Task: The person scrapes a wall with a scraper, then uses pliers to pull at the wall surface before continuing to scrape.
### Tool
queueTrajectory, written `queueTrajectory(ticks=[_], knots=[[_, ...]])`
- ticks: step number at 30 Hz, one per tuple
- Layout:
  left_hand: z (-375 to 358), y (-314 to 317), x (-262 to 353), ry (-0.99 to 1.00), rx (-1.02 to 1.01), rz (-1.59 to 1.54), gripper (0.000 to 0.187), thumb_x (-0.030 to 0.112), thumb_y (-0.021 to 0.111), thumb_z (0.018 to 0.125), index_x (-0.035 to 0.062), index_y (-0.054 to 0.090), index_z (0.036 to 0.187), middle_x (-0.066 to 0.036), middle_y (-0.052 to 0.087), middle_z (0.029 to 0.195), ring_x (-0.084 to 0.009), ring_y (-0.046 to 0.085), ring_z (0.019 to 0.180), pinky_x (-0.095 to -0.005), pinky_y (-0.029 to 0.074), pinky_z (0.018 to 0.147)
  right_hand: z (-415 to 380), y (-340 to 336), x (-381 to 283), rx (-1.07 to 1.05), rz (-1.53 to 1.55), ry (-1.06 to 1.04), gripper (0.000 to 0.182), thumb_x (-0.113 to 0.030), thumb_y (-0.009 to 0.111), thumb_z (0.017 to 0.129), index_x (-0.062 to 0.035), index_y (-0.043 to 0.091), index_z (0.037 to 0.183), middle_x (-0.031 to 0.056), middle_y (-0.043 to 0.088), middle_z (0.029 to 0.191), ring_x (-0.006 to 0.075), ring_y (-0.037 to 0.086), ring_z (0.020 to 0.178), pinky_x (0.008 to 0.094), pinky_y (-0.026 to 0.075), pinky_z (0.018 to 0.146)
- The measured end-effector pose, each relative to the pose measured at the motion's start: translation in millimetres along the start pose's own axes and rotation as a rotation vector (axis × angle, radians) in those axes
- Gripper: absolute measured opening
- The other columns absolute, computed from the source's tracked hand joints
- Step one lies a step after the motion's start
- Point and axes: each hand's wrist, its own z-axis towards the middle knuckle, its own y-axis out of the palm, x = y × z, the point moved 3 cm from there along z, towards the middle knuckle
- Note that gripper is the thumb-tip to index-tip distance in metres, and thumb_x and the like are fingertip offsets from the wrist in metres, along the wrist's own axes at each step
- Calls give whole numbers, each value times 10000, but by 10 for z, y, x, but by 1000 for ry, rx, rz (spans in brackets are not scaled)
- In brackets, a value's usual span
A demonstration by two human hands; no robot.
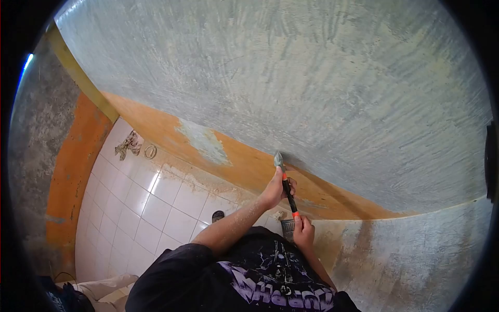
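Observation:
A long-handled scraper (291,200) with a black and orange handle is held in both hands. Its grey metal head (279,158) meets the wall (312,93) where the grey scraped surface borders the orange paint band (244,162). My left hand (275,190) is closed around the handle just below the head. Lower down, my right hand (303,232) grips the handle's end near an orange section. Pale dust speckles my left forearm.
White floor tiles (166,208) run along the wall, with debris at its base. A crumpled rag (129,145) and a tape-like ring (150,152) lie in the corner. A dark ribbed container (287,228) stands near my right hand. Another person's light-trousered leg (106,288) shows lower left.

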Motion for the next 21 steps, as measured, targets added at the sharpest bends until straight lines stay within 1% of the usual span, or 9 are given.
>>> queueTrajectory(ticks=[3,6,9,12,15,18,21], knots=[[-98,-139,229,15,32,-8,563,611,175,1025,171,357,1324,-90,555,861,-205,550,729,-466,516,773,54,190,-141,24,-27,-69,322,-303,563,991,-4,648,909,123,562,609,223,555,543,361,423,536],[-143,-282,396,9,34,-25,560,610,176,1025,172,357,1323,-93,559,864,-209,558,736,-475,519,785,94,341,-233,-14,-21,5,317,-302,569,986,-7,654,906,129,582,620,237,576,550,363,434,540],[-169,-446,527,-13,55,-1,563,609,177,1025,167,358,1322,-94,563,874,-218,572,753,-475,521,784,124,475,-391,-3,-39,-58,348,-363,570,983,-30,671,958,166,616,639,313,636,576,404,463,543],[-231,-617,725,-11,49,7,567,609,179,1024,161,355,1324,-94,565,884,-225,590,778,-471,523,787,143,635,-602,-38,-27,-2,351,-360,568,985,-25,667,957,173,612,639,317,634,575,404,463,545],[-272,-814,912,12,29,17,579,624,203,1019,159,384,1313,-76,584,875,-214,620,770,-437,547,761,195,864,-679,-30,5,-29,356,-359,566,986,-18,663,958,174,609,640,311,628,569,402,462,546],[-326,-987,1100,-8,47,63,586,632,211,1015,160,387,1314,-68,587,875,-214,625,777,-432,544,760,213,1068,-825,-28,0,-12,327,-322,563,989,-13,652,928,122,566,622,229,559,552,363,434,550],[-395,-1131,1280,-8,48,111,581,619,235,1022,146,402,1315,-67,590,886,-214,629,788,-434,548,770,204,1285,-937,-15,35,-25,345,-337,547,995,-12,648,940,121,562,617,231,554,550,372,432,552]])
